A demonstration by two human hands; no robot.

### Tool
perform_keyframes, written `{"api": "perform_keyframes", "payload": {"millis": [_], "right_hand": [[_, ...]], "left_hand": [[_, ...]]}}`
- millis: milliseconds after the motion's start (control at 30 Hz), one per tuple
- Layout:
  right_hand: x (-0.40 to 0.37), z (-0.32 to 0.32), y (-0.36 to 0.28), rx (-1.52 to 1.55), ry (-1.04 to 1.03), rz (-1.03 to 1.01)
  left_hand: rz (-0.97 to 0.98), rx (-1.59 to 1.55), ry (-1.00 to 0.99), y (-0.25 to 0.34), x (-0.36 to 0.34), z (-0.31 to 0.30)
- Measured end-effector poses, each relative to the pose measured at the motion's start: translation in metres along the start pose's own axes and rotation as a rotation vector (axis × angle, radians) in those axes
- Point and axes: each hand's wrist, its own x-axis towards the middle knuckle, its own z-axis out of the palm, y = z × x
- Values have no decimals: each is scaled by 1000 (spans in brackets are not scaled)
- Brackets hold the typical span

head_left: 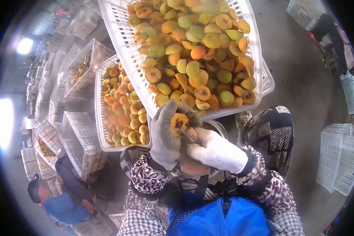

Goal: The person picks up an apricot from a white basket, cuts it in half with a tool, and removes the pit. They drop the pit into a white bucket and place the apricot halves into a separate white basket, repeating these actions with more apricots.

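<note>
Gray-gloved left hand [165, 137] pinching cut fruit [179, 121] near center, white-gloved right hand [218, 151] gripping small metal tool [190, 135], type unclear, at it, fruit-half basket [232, 111] at 12 o'clock, second basket [99, 106] at 10.

A single head-worn view looks steeply down and forward from above the wearer's bright blue fabric garment [220, 218], which fills part of the bottom edge. Close to the lens, near the centre, are the left hand [166, 135] in a grey fabric glove and the right hand [218, 151] in a white one. Ahead, a rectangular white plastic crate [257, 55] runs off the top. The very wide lens curves the outer scene, darkens the corners and takes in grey floor [299, 98] at right.
</note>
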Motion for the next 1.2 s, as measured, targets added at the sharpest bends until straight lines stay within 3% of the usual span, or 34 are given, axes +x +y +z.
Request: {"api": "perform_keyframes", "payload": {"millis": [33, 100, 133, 200, 233, 300, 333, 433, 500, 567, 600, 633, 733, 800, 833, 867, 933, 1000, 1033, 1100, 1133, 1167, 1200], "right_hand": [[-2, -4, -3, 1, 1, 0], [-7, -10, -13, 313, -152, 142], [-6, -2, -5, 314, -152, 144], [-4, 18, 8, -558, 215, 14], [-4, 16, 7, -556, 216, 16], [-5, 4, -8, 217, -33, 161], [-11, -10, -27, 460, -186, 262], [-9, -12, -30, 304, -199, 319], [-10, -15, -29, 373, -190, 306], [-10, -17, -10, 979, -422, 464], [-9, -15, -10, 1012, -409, 476], [-8, -14, -11, 1008, -413, 471], [-5, -10, -6, 842, -381, 442], [-3, -6, 1, 571, -325, 285], [-3, -7, -1, 566, -328, 278], [-2, -10, -5, 584, -357, 353], [0, -9, 0, 602, -389, 423], [9, -6, 18, 426, -515, 175], [10, -6, 20, 419, -527, 172], [13, -8, 18, 127, -490, -30], [12, -11, 8, -3, -547, 94], [12, -12, 8, -13, -553, 84], [10, -13, 8, -82, -554, 13]], "left_hand": [[-1, 1, -1, 0, -1, 2], [213, 95, -46, -1, -3, 11], [285, 125, -60, -1, -4, 15], [52, 88, 167, 1, 1, 23], [50, 89, 167, 1, 1, 23], [53, 127, 166, 2, 2, 24], [45, 131, 162, 1, 2, 23], [45, 142, 167, 0, 4, 21], [21, 114, 64, 4, 5, 18], [60, 100, 36, 6, 3, 18], [98, 79, 4, 6, 3, 19], [105, 81, 4, -5, 5, 14], [428, 379, 93, -21, 9, 3], [71, 106, -44, -3, 5, 1], [80, 108, -44, -12, 3, 4], [128, 144, 185, -29, 1, 10], [179, 181, 414, -28, -3, 8], [-330, -634, 152, -8, -7, -9], [-316, -637, 157, -9, -9, -14], [-365, -647, -16, -14, -11, -28], [-171, -162, 269, -23, -18, -23], [-156, -163, 271, -23, -22, -27], [-205, -281, 141, -22, -22, -33]]}}
